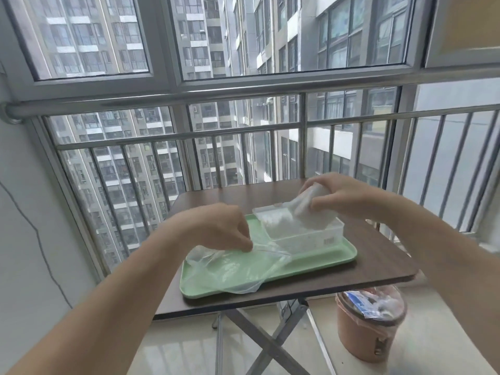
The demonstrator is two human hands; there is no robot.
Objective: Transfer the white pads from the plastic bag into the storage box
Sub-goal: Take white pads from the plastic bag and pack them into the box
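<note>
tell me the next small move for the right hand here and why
Probably lower the right hand and let the white pads go into the storage box: it grips them just over the open box, while the left hand pinches the plastic bag on the green tray.

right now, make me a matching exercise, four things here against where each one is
Things:
1 plastic bag
2 white pads
3 storage box
4 bin

Places:
a on the floor beside the table
b gripped in the right hand above the box
c pinched by the left hand, draped on the tray's near end
d standing on the tray's far end

Pairs: 1-c, 2-b, 3-d, 4-a
</note>
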